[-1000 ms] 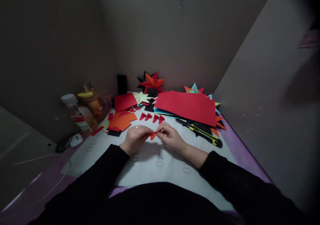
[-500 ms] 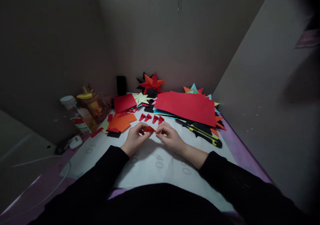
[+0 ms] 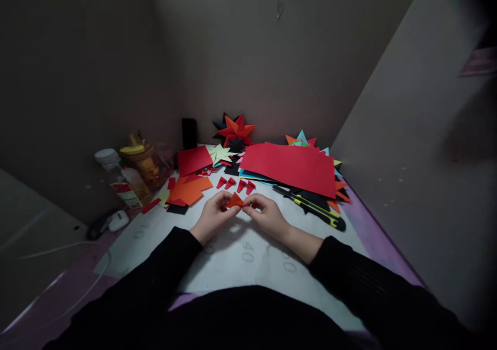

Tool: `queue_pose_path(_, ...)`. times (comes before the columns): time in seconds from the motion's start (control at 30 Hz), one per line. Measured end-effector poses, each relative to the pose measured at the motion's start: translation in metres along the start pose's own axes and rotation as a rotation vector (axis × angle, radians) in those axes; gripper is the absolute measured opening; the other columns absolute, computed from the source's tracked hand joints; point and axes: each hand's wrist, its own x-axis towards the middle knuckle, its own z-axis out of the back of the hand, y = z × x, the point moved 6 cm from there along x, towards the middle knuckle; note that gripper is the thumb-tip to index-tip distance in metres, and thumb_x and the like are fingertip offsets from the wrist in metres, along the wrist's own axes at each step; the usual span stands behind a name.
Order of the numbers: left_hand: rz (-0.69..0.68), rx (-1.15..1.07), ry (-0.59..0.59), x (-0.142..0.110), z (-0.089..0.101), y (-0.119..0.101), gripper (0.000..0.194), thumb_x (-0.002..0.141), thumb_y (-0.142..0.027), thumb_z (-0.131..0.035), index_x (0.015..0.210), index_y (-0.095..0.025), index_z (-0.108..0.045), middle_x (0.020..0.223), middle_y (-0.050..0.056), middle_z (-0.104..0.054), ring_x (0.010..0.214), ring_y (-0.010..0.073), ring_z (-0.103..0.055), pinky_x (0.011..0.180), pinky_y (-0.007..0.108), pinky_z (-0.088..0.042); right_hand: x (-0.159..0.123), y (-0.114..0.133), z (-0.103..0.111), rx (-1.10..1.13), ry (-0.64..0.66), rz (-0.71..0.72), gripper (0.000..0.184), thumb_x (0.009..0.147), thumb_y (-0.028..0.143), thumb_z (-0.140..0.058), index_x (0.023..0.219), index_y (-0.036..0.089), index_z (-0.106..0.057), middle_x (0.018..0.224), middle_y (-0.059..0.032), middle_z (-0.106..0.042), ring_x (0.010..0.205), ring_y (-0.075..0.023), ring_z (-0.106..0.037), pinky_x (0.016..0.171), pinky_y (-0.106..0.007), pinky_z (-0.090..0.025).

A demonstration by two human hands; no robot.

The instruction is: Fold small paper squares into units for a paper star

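A small piece of folded orange paper is pinched between my two hands, just above the white mat. My left hand grips its left side with thumb and fingers. At its right corner, the fingertips of my right hand are pressed together on the paper. Just beyond my fingers lie several small folded red paper pieces in a row. Loose orange paper lies to the left of my left hand.
Large red sheets lie on other coloured paper at the back right. A black-and-yellow utility knife rests in front of them. Folded paper stars stand by the wall. Bottles and a white earphone case are at the left.
The orange paper has turned in my fingers, so a pointed triangular face now shows upward. My right fingertips have closed in on its right corner.
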Motion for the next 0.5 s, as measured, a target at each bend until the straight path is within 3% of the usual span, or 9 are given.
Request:
queue_pose_path(0.27,-0.012,0.11,0.016,0.0,-0.005,-0.003,0.021,0.075,-0.029,-0.068,0.088,-0.015,-0.058,0.084,0.003,-0.064,0.074,0.0146,-0.059,0.06,0.024,-0.043,0.001,-0.017,0.0,0.186,-0.048,-0.143,0.019,0.073,0.028,-0.068,0.086,0.02,-0.056,0.074,0.0017,-0.059,0.064,-0.0137,-0.055,0.061,-0.027,-0.042)
queue_pose_path(0.5,0.016,0.064,-0.021,0.001,-0.003,0.0,0.02,0.075,-0.029,-0.068,0.086,-0.016,-0.057,0.081,0.002,-0.062,0.071,0.0136,-0.058,0.063,0.025,-0.044,0.0,-0.017,-0.008,0.204,0.031,-0.19,0.021,0.072,0.026,-0.066,0.088,0.02,-0.053,0.072,0.0027,-0.056,0.064,-0.0129,-0.053,0.06,-0.026,-0.04)
